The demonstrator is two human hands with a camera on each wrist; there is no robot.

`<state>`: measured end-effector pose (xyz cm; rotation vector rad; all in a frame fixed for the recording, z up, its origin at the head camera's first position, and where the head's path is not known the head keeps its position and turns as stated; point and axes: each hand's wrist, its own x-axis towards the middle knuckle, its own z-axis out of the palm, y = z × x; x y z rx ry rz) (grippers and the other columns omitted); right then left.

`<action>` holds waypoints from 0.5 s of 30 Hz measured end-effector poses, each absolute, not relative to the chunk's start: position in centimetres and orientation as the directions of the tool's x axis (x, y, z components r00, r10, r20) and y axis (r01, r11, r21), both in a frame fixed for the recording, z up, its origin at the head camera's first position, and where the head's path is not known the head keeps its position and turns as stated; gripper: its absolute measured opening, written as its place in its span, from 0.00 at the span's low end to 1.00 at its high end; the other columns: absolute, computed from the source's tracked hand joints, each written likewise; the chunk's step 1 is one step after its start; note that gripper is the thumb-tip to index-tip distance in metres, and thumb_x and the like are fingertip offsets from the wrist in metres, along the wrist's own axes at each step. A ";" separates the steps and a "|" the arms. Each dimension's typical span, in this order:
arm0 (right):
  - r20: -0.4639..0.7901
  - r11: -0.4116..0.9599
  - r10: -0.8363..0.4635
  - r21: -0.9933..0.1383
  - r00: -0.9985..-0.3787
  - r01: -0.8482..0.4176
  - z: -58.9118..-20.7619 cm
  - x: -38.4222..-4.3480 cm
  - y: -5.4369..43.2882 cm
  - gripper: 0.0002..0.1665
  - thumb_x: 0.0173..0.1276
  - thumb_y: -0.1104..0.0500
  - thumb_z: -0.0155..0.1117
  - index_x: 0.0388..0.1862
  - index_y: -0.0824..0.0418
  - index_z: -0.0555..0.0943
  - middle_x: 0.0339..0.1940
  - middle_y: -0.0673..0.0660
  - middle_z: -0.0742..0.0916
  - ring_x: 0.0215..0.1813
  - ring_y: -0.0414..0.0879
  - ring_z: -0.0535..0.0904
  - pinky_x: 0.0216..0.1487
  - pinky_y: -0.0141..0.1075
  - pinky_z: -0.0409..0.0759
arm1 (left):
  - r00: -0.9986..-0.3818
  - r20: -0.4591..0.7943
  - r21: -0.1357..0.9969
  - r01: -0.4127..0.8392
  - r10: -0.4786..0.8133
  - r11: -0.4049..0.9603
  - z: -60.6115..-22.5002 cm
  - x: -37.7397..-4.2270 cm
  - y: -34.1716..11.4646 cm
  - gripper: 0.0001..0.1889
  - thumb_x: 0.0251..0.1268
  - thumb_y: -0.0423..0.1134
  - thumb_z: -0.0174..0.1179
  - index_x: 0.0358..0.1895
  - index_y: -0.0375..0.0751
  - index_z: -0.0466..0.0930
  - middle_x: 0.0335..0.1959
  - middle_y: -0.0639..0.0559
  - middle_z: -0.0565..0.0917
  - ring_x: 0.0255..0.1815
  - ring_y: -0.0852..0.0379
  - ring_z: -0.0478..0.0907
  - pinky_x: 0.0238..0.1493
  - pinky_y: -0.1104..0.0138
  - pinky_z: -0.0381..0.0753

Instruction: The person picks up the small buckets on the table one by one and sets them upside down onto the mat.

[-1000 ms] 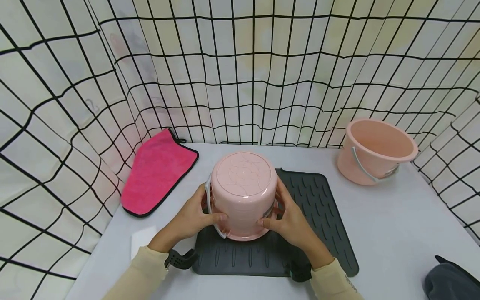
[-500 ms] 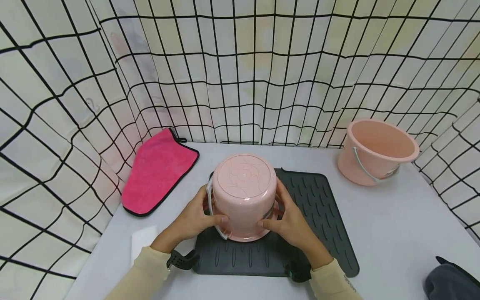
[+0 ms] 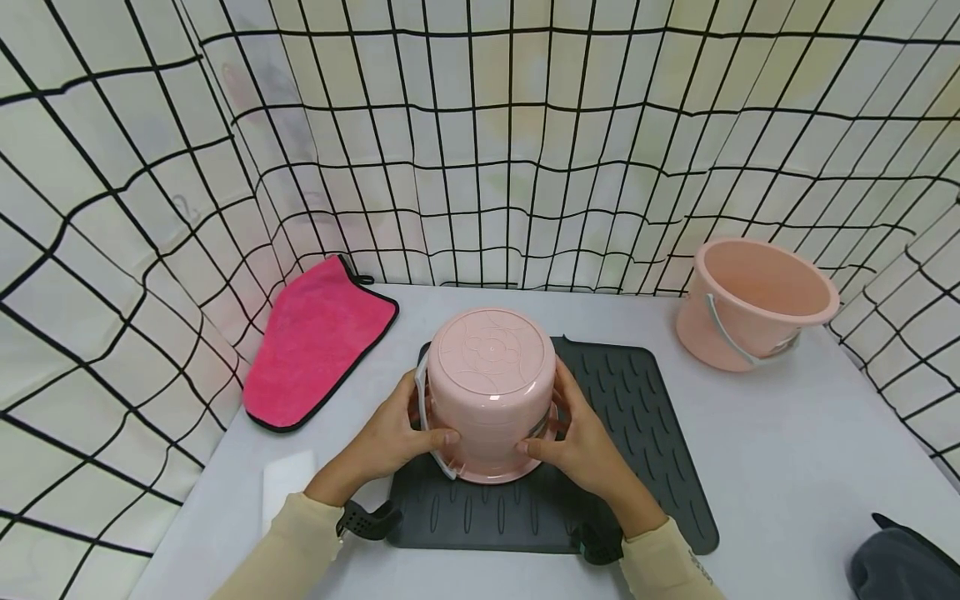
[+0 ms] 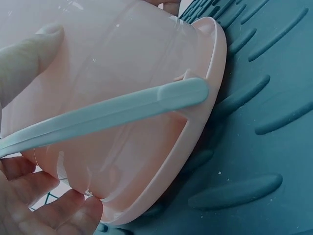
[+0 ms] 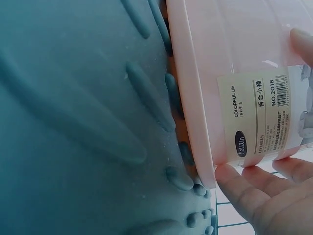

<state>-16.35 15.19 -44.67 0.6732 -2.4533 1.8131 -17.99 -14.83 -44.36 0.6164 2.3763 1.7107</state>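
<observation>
A pink plastic bucket (image 3: 491, 375) stands upside down on the dark ribbed mat (image 3: 645, 467), its flower-embossed base facing up. My left hand (image 3: 390, 433) holds its left side, thumb on the front wall and fingers round the back. On the opposite side my right hand (image 3: 573, 433) grips the wall the same way. The pale handle (image 4: 112, 115) hangs down along the left side, between thumb and fingers in the left wrist view. A printed label (image 5: 259, 117) shows on the wall near my right fingers. The bucket's rim (image 5: 193, 98) lies at the mat's ribs.
Another pink bucket (image 3: 742, 308) stands upright at the back right. A bright pink cloth with black edging (image 3: 315, 350) lies at the back left. A white flat piece (image 3: 288, 479) is by my left forearm, and a dark object (image 3: 900, 562) sits front right. Black netting (image 3: 480, 167) surrounds the table.
Over the last second the held bucket has tilted or shifted very slightly toward me. Both hands keep their grip, and everything else stays in place.
</observation>
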 end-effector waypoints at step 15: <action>0.258 0.244 -0.332 -0.906 -0.907 -0.347 -44.7 -16.3 15.1 0.72 0.58 0.64 0.81 0.88 0.39 0.43 0.85 0.53 0.62 0.81 0.64 0.62 0.64 0.70 0.73 | -0.925 0.151 0.908 0.269 0.349 0.321 -44.5 -18.0 -15.1 0.69 0.56 0.53 0.79 0.86 0.50 0.29 0.86 0.40 0.41 0.85 0.33 0.42 0.74 0.30 0.55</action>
